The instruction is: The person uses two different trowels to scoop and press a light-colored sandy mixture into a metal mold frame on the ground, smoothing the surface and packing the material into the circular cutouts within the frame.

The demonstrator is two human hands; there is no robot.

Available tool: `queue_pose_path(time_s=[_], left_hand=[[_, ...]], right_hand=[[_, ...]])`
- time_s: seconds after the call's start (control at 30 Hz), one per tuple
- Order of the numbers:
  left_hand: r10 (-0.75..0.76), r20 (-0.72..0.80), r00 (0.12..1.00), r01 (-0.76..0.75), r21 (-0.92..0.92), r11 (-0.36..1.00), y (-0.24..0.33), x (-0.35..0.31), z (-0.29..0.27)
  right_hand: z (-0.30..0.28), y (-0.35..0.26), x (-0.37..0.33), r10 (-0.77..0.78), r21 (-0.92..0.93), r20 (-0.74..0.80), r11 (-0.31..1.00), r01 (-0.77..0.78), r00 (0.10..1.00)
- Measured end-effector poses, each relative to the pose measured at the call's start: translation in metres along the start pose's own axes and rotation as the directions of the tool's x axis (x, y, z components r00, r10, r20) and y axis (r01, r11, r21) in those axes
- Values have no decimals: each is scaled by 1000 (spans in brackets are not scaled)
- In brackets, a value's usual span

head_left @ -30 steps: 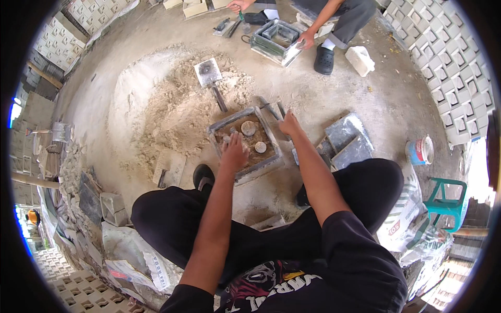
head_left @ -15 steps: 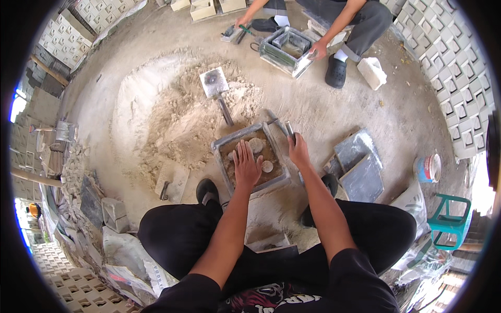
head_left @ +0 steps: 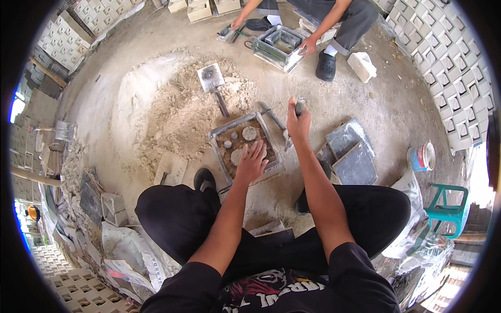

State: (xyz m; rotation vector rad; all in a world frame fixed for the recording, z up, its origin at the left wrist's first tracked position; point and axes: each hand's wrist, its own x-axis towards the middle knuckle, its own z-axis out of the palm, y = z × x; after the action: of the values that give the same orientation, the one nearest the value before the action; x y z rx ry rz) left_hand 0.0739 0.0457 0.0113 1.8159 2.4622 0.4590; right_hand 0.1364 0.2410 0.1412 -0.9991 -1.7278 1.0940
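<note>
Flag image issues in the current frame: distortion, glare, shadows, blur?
Head view: black fisheye rim, stacked pale blocks curving along the right; head view: bright patches blown out to white beside the teal plastic stool, more at the left rim; head view: soft, even light on the square mold, left hand and right hand, neither hand visibly smeared.

Loose black trousers (head_left: 172,219) and dark shoes (head_left: 203,177) are going with a black T-shirt (head_left: 352,292), whose short sleeves (head_left: 194,284) are leaving the forearms (head_left: 223,229) bare and which is bearing a dark red and white print (head_left: 279,287).
</note>
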Motion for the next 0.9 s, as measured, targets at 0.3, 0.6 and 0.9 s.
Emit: queue_pose_path(time_s=[0.3,0.6,0.9], left_hand=[[-756,-171,632,721,-228,654,-45,-39,1],[-780,-252,573,554,-582,595,-79,-32,24],[-808,-242,537,640,-507,577,-75,-34,13]], right_hand=[[9,-77,-14,146,515,32,846,-141,989],[45,-92,-22,59,462,183,876,-139,981],[70,-89,-16,-46,332,172,943,-14,984]])
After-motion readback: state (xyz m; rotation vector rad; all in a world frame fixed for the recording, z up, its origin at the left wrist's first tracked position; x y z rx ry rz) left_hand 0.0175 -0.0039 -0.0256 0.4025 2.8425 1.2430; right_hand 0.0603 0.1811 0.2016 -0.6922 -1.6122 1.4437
